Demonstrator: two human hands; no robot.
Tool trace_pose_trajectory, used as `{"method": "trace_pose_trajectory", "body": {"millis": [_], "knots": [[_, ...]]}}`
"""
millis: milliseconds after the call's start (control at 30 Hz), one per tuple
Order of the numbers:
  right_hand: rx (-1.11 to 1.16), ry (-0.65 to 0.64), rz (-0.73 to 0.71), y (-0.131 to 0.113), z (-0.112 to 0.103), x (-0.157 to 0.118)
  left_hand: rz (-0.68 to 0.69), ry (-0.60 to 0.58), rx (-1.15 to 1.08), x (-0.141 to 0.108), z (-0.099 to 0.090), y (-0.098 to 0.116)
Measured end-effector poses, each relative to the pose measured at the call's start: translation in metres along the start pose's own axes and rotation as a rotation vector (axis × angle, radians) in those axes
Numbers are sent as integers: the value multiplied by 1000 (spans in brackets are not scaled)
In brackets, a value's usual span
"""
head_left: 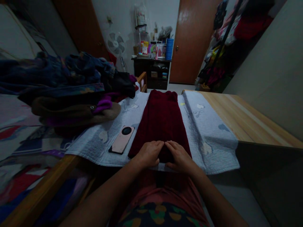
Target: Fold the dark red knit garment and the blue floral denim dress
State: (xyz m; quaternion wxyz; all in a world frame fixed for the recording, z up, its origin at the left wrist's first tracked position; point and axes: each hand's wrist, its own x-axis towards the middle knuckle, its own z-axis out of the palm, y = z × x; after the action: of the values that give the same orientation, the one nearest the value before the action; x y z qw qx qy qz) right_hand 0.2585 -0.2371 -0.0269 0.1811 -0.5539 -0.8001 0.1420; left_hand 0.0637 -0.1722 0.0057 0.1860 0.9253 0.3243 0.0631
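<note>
A dark red folded cloth (163, 116) lies lengthwise on a light blue-grey quilted cover (208, 126). My left hand (150, 153) rests flat on its near end, with fingers stretched toward the middle. Beside it, my right hand (178, 156) lies on the same end, palm down, its fingertips nearly touching those of the left. Neither hand is gripping the fabric. To the left of the red cloth, a pink phone (121, 142) with a round black camera lies face down on the cover.
A large pile of clothes (78, 85) fills the left side. A wooden board (251, 116) extends at the right. Farther back stand a white fan (116, 44), a dark shelf (151, 67) with items on it, and a brown door (191, 41). Clothes hang at the upper right.
</note>
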Motion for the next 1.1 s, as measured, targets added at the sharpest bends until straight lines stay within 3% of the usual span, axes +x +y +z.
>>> {"method": "trace_pose_trajectory", "body": {"millis": [400,767,1100], "knots": [[-106,-80,28,-8,-5,9,-2,16,86,13,-10,-10],[-184,-62,34,-18,-11,17,26,12,53,13,-9,-14],[-220,-113,27,-8,-29,34,28,-75,35,9,-12,-12]]}}
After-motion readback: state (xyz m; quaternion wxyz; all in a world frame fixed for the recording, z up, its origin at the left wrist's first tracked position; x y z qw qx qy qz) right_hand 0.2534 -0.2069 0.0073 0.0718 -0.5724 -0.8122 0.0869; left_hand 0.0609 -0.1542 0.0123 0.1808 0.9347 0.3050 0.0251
